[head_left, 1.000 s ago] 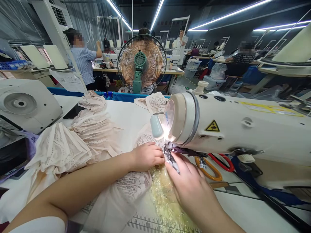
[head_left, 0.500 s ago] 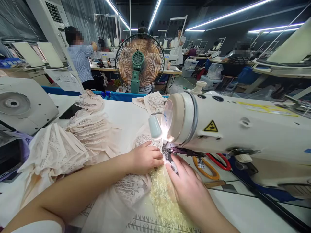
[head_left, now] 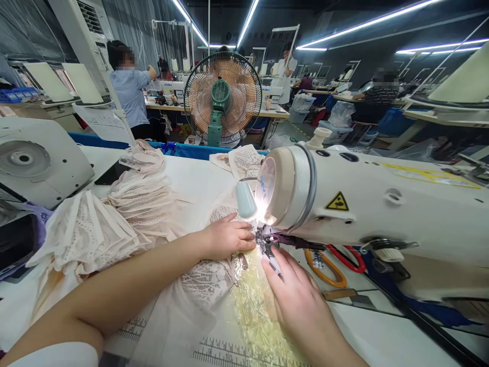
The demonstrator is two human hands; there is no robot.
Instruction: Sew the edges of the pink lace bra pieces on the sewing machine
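Observation:
My left hand lies open, palm down, on beige lace fabric, its fingertips close to the presser foot of the sewing machine. To the right of the foot is my right hand, thumb and forefinger stretched towards the needle area. Between those two fingers shows a slim metal piece; I cannot tell whether it is a hand tool or part of the machine. Crinkled yellowish clear film runs under and between the hands. A small lamp lights the stitching spot.
Left of my forearm lie heaped lace pieces and a dark phone. Orange-handled scissors and a red handle rest under the machine arm. A ruler strip marks the front edge. Beyond stand a fan and co-workers.
The whole view has shifted slightly. The yellowish film beside my left fingers shows more, with a brownish crinkled patch visible. Both hands stay close to the presser foot.

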